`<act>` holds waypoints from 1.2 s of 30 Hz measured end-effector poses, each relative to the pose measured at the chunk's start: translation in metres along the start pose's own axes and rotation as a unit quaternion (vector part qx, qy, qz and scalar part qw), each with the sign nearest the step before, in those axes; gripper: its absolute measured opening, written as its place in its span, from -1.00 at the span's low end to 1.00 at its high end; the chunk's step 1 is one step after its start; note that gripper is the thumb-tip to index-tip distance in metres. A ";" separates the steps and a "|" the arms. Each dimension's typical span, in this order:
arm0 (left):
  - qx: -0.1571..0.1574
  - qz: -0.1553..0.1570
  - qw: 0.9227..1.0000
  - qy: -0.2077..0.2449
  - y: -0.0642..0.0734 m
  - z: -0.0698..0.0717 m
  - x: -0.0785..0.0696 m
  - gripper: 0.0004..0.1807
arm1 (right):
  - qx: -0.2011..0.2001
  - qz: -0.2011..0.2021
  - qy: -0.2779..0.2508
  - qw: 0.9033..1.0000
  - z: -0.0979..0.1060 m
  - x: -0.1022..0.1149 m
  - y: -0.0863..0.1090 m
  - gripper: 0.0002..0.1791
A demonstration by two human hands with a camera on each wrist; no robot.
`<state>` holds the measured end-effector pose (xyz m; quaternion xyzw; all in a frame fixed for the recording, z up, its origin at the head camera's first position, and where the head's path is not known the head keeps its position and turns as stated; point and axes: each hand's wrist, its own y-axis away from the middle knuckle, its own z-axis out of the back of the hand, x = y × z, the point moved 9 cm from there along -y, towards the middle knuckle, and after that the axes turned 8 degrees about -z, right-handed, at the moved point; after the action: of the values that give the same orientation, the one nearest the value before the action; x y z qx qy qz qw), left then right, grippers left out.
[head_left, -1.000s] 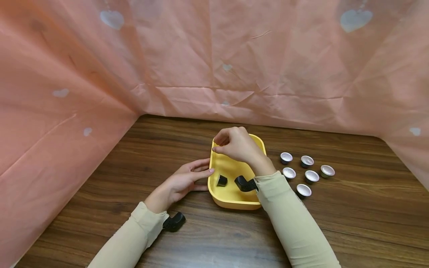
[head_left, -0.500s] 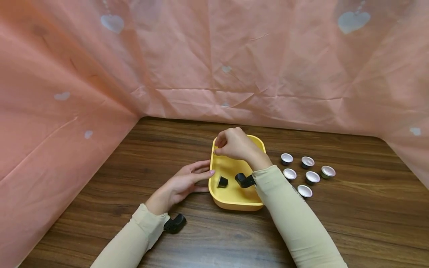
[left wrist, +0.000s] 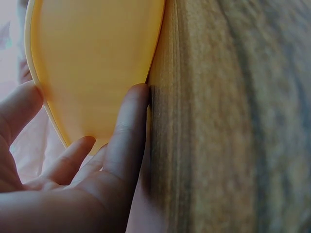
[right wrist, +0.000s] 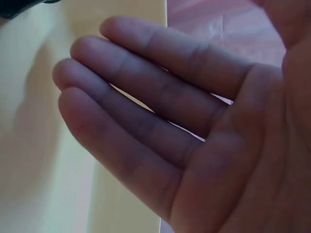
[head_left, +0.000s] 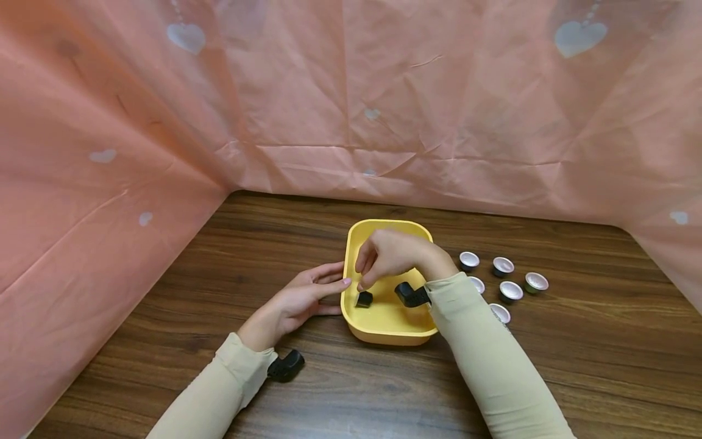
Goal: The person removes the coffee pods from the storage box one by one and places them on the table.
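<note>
A yellow tray sits mid-table. Inside it lies one small dark capsule near the left wall. My right hand hovers over the tray with its fingertips pointing down just above that capsule. The right wrist view shows the right hand with relaxed fingers holding nothing, over the tray's yellow floor. My left hand lies flat on the table, its straight fingers touching the tray's left outer wall; the left hand's fingers rest against it.
Several silver-topped capsules stand on the wooden table right of the tray, partly hidden by my right sleeve. A black wrist camera shows under the left sleeve. Pink cloth walls in the back and both sides.
My right hand has come back from the tray's far left corner to above the dark capsule, and its fingers have loosened. The left hand has stayed put.
</note>
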<state>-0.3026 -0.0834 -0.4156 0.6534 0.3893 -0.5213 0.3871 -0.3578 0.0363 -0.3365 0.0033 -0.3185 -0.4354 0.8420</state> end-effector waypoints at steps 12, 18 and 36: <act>0.001 -0.004 1.000 0.002 0.000 0.000 0.000 -0.32 | 0.038 -0.023 0.034 0.998 -0.020 0.004 -0.003 -0.63; -0.001 -0.006 1.000 0.003 0.000 0.001 -0.001 -0.34 | 0.035 -0.033 0.071 0.996 -0.024 0.008 -0.005 -0.68; 0.001 -0.002 1.000 0.004 0.000 0.000 0.000 -0.33 | 0.032 -0.038 0.094 0.994 -0.030 0.011 -0.008 -0.77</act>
<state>-0.3023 -0.0837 -0.4153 0.6550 0.3912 -0.5201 0.3839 -0.3433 0.0149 -0.3565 0.0837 -0.2517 -0.4546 0.8503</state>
